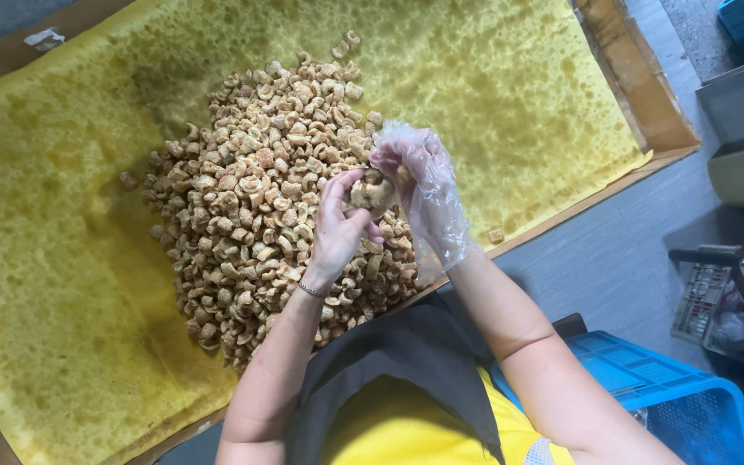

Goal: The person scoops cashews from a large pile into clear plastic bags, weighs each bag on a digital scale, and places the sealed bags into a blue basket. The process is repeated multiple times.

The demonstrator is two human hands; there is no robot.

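Head view | a fried piece [372,194] is pinched over the heap [260,207] on yellow paper [53,258] | bare left hand [337,226] closed on it | gloved right hand [419,185] closed on its other side | light pressure judged best, lest it crumble.

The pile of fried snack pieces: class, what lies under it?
Under the pile lies yellow, oil-stained paper, lining a brown tray. The paper directly beneath the pieces is covered, so its state cannot be seen.
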